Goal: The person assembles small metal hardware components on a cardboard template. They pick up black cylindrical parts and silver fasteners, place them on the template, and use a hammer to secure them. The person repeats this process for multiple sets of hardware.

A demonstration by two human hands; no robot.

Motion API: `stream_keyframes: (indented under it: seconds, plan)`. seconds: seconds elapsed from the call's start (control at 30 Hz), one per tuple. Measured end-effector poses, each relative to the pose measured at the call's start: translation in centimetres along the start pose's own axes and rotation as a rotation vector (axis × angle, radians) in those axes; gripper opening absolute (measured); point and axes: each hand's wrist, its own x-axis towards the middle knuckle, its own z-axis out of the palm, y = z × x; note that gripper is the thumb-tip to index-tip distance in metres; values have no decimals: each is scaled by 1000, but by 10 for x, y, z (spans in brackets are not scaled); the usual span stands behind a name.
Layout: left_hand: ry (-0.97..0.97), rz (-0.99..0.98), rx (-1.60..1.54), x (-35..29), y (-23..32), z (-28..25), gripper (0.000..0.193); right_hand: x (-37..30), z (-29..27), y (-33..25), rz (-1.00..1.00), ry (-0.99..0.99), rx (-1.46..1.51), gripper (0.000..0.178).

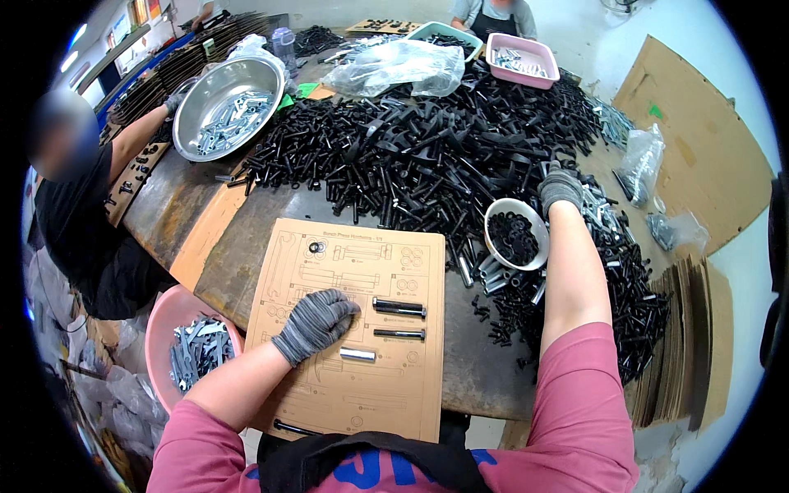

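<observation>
My left hand (316,325), in a grey striped glove, rests on a printed cardboard sheet (403,419) with its fingers curled together; whatever may be under them is hidden. Right of it on the sheet lie a thick black bolt (399,307), a thinner black bolt (399,334) and a silver sleeve (357,354). Small black rings (316,246) sit near the sheet's top left, and another black bolt (297,428) at its lower edge. My right hand (561,189), gloved too, reaches into the pile of black hardware (444,140), its fingertips hidden among the parts.
A white bowl of black rings (513,238) stands left of my right wrist. A co-worker at the left holds a steel basin (185,135) with silver sleeves. A pink tub (160,337) holds flat wrenches. Beyond the pile are a pink tray (526,76) and plastic bags (403,66).
</observation>
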Motion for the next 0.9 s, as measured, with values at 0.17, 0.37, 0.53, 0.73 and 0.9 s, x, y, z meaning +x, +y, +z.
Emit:
stream_keyframes:
  seconds: [0.17,0.37,0.53,0.73,0.9]
  plan:
    - [-6,-11,-37,-2,-4,1,16,40,22,-3,-9,67,-39,56]
    - [-38,-23,-108,0,-6,1,16,60,33,6,142,38,109,46]
    - [-23,-40,-62,-1,-3,0,13,47,22,46,185,150,252,46]
    - [-16,1,-35,-3,-8,6,15,-13,21,84,-156,515,756,39]
    - [-23,-10,-25,-4,-12,10,14,-165,33,29,-748,163,1284,22]
